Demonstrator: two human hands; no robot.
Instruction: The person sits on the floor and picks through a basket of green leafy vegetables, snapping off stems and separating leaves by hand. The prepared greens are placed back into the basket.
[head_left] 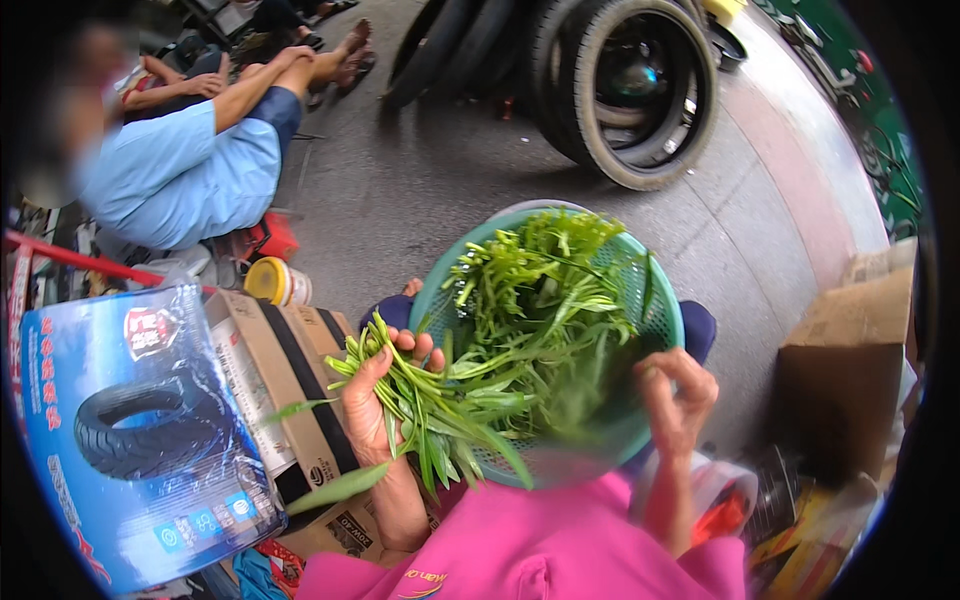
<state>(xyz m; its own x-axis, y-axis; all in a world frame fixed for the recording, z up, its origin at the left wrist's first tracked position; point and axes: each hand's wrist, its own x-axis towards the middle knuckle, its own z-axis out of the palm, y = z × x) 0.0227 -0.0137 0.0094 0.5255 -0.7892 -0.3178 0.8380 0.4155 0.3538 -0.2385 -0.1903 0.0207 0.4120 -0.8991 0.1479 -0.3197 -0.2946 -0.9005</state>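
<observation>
A round green plastic basket (660, 280) sits in front of me, heaped with leafy water spinach (535, 290). My left hand (372, 415), at the basket's left rim, is closed around a bunch of water spinach stems (425, 385); the leaves trail toward the basket and my pink top. A single long leaf (342, 488) hangs over my left wrist. At the right rim my right hand (680, 395) has its fingers curled into a pinch. Anything between those fingertips cannot be made out. Beside them, inside the basket, some greenery is smeared by motion.
Left of me stand a blue tyre box (150, 430) in clear wrap and a brown carton (300, 350), with a yellow-lidded tub (278, 282) behind. Another person in light blue (190, 180) sits at the far left. Tyres (640, 170) stand ahead; a cardboard box (840, 350) is at right.
</observation>
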